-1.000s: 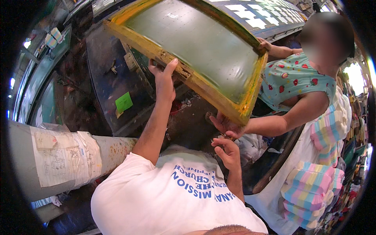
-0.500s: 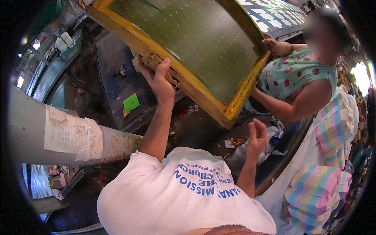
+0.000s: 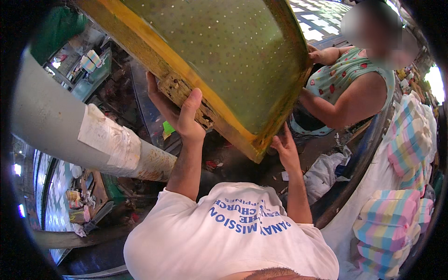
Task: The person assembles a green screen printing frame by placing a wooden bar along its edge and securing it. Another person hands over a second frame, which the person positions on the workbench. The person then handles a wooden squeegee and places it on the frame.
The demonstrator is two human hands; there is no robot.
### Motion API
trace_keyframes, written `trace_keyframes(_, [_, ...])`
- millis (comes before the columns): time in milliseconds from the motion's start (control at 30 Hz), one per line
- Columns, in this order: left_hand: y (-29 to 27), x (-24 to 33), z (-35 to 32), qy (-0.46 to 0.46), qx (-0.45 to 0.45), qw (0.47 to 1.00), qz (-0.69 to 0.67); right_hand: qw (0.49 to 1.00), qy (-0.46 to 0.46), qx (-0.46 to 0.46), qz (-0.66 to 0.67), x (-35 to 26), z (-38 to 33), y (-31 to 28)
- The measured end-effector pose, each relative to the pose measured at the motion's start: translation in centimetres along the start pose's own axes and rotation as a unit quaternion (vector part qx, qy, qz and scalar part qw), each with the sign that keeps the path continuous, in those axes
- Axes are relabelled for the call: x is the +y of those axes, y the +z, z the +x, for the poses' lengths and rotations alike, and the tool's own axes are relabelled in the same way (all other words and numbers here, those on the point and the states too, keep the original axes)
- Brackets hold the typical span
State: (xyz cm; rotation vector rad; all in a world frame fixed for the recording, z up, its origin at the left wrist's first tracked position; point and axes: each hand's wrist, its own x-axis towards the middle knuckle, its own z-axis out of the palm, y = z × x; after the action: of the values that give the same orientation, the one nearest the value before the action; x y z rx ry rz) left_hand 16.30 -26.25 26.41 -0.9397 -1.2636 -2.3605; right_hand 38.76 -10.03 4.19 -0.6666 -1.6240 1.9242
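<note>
A large screen printing frame (image 3: 219,60), with yellow-stained wooden rails and a green mesh full of pale dots, is held up and tilted in front of me. My left hand (image 3: 186,116) is closed round its near rail, thumb on top, where the wood is chipped and rough. At the lower right corner my right hand (image 3: 287,151) grips the edge between thumb and fingers. Another person's hand (image 3: 315,55) holds the right rail farther up. That person's other hand (image 3: 305,98) is on the same rail, lower down.
A thick grey post (image 3: 70,126) with taped paper slants in at the left. Stacks of pastel striped bundles (image 3: 387,217) lie on white sheeting at the right. A crumpled plastic bag (image 3: 322,175) and scraps litter the dark floor. The other person (image 3: 354,88) stands at the right.
My right hand has risen from free air to the frame's lower right corner. The frame has come nearer and shifted slightly left and down. My left hand keeps its hold.
</note>
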Motion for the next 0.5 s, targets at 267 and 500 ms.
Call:
trace_keyframes(267, [-0.2,5.5,-2.6,0.057,-0.061,0.995,0.046,0.976,0.032,-0.057,0.207,1.5,-3.3,3.7])
trace_keyframes(500, [-0.8,10.1,-7.0,0.119,-0.069,0.989,0.057,0.953,0.039,-0.113,0.279,0.8,-5.9,3.8])
